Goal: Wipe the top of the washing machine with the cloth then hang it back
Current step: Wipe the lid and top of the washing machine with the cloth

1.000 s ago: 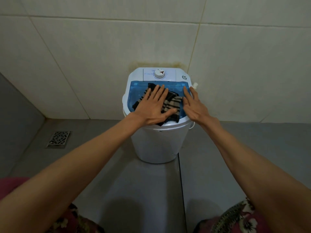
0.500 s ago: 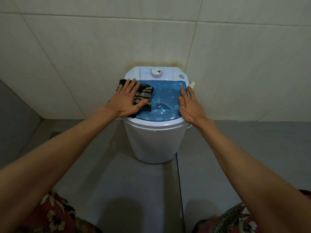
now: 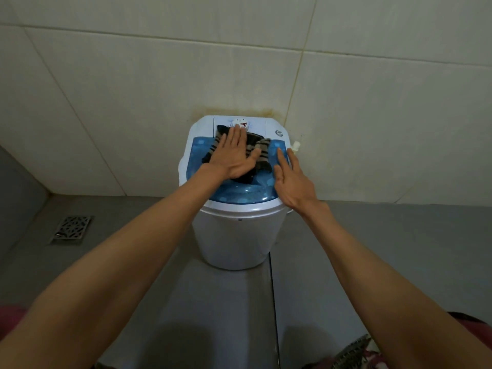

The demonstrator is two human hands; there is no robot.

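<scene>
Head view: left hand (image 3: 234,155) pressed flat, fingers spread, on cloth (image 3: 257,153); right hand (image 3: 291,179) open, braced on washing machine (image 3: 234,230) lid. Risk: fingertips near dial (image 3: 241,123), could bump setting.

One washing machine (image 3: 234,235) stands against the wall, bearing one blue lid (image 3: 239,194), one dial (image 3: 241,123) at its far edge, and one round button (image 3: 279,132) at its far right corner. One striped cloth (image 3: 262,150) lies on the lid. Two hands are shown: one left hand (image 3: 234,158) and one right hand (image 3: 292,182). One floor drain (image 3: 71,229) is set in the floor.
</scene>
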